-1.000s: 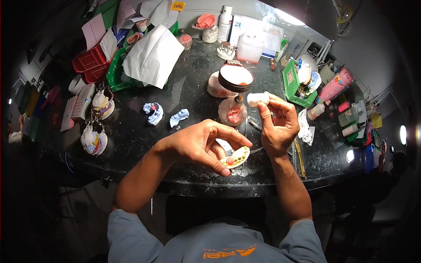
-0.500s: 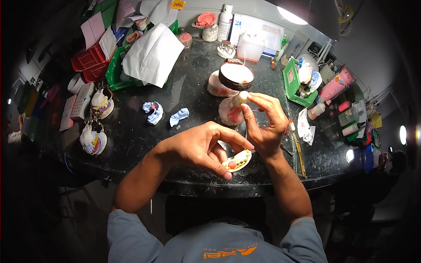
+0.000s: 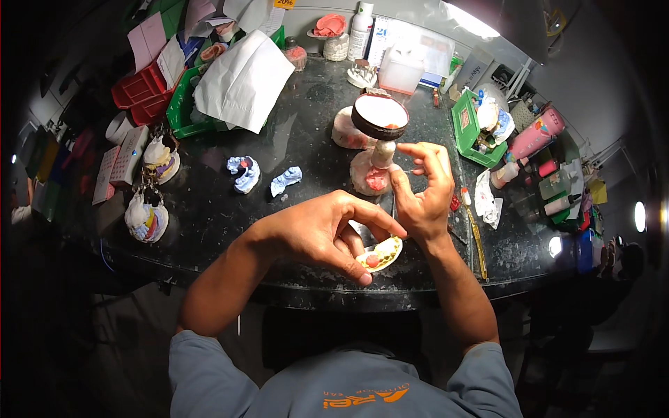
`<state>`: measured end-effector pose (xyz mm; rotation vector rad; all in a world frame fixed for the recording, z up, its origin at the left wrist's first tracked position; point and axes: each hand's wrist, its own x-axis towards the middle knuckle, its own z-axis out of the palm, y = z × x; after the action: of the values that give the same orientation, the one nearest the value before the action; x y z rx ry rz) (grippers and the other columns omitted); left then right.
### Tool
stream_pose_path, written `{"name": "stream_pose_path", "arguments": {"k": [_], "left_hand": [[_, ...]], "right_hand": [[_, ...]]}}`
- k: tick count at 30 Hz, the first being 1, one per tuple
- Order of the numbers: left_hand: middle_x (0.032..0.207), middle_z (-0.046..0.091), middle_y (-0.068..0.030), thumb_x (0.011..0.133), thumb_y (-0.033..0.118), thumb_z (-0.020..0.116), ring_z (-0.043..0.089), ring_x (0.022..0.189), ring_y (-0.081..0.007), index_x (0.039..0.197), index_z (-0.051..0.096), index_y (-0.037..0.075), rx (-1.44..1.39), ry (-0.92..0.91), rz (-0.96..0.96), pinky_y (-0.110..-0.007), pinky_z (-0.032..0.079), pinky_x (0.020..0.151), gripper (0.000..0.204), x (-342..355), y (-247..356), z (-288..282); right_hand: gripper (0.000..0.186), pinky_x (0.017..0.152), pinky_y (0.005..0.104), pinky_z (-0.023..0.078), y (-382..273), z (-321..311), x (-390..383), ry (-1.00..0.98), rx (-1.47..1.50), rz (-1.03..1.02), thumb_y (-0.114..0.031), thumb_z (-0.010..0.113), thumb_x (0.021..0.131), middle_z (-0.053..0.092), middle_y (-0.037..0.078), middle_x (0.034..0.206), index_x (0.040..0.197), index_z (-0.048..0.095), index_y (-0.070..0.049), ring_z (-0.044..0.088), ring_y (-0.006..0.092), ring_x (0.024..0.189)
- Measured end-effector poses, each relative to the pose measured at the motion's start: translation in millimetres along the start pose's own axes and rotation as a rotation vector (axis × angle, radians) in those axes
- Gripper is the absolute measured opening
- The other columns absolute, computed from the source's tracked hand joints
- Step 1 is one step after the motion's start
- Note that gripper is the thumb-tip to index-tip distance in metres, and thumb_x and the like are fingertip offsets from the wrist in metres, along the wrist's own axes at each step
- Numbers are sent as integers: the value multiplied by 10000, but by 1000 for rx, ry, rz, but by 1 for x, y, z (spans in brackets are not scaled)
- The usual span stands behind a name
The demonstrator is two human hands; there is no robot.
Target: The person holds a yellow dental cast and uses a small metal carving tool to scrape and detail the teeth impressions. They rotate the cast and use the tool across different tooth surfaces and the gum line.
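Observation:
My left hand (image 3: 313, 237) holds a small yellow dental cast with white base and pink patch (image 3: 380, 256) between thumb and fingers. My right hand (image 3: 425, 198) has thumb and index apart at the side of a pale cylinder (image 3: 383, 153), which stands on a pink-stained round burner base (image 3: 369, 177) beneath a dark round pan of white material (image 3: 380, 115); the thumb is close against its lower part. A second pink-stained plaster piece (image 3: 345, 129) lies behind. Two blue pieces (image 3: 244, 174), (image 3: 284, 180) sit left of my hands.
Mounted casts (image 3: 146, 216) and red (image 3: 139, 101) and green trays with papers (image 3: 240, 83) crowd the left. A green box of casts (image 3: 465, 125), pink bottle (image 3: 533, 136), white tissue (image 3: 488, 198) and yellow tool (image 3: 477, 244) are right. A lamp (image 3: 488, 24) hangs above.
My right hand has moved the pale cylinder left onto the burner base under the pan, and its fingers have loosened from it. My left hand, still holding the cast, has shifted slightly right.

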<state>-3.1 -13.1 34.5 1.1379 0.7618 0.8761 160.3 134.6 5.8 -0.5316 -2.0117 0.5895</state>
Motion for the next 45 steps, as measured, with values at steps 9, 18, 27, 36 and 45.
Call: {"name": "stream_pose_path", "arguments": {"k": [9,18,27,36,45], "left_hand": [[1076,726,-120,782,-117,838,771,909,-166,1442,532,-60,23,-5,-39,-233,623,766,731,4,2,0],[1238,660,-129,778,-116,832,766,912,-147,1417,549,-32,104,100,-43,-201,610,779,704,4,-3,-8],[1268,562,-168,788,-124,803,773,959,-230,1431,503,-68,23,227,-77,-278,632,891,711,10,-2,-4],[1277,586,-189,795,-124,788,769,984,-256,1438,487,-77,-63,250,-82,-310,630,915,712,12,-5,-6],[1304,620,-250,773,-77,782,775,955,-301,1447,455,-110,-232,172,4,-336,642,878,750,10,-3,-11]], "right_hand": [[366,745,324,475,18,3,6,-63,75,68,-273,873,857,632,94,1005,1093,768,-13,600,198,888],[216,657,290,515,35,-50,20,-378,77,332,-172,857,854,675,67,945,1027,804,-54,588,119,752],[175,807,431,576,37,-77,9,-659,-322,346,-124,820,807,732,188,912,914,771,5,734,354,859],[170,795,427,562,26,-84,10,-900,-132,201,-63,824,750,704,164,890,900,764,-10,706,350,872],[150,783,429,541,22,-76,1,-1072,-54,88,-69,825,725,655,160,858,834,740,-10,683,353,881]]}}
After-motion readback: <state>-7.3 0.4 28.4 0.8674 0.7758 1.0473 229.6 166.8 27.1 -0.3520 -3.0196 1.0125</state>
